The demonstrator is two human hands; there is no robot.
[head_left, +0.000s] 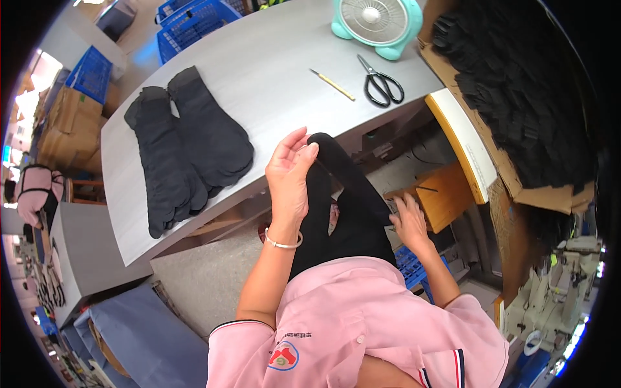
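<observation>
A black sock (pixel 346 169) is stretched slantwise above my lap, between my two hands. My left hand (pixel 291 171) is closed, pinching the sock's rounded end between thumb and fingers at the table's front edge. Lower and to the right, my right hand (pixel 410 223) is at the sock's other end, its thumb against the fabric. Its grip is partly hidden, and the sock blends with my black trousers (pixel 356 236). On the table (pixel 272 84) to the left lie two stacks of dark socks, a left stack (pixel 162 152) and a right stack (pixel 210 126).
Black-handled scissors (pixel 383 87) and a thin yellow-handled tool (pixel 336 86) lie on the table near a turquoise fan (pixel 381 22). At right, a cardboard box (pixel 550 199) holds a heap of black socks (pixel 511 84). A wooden stool-like piece (pixel 446 194) stands beside my right hand.
</observation>
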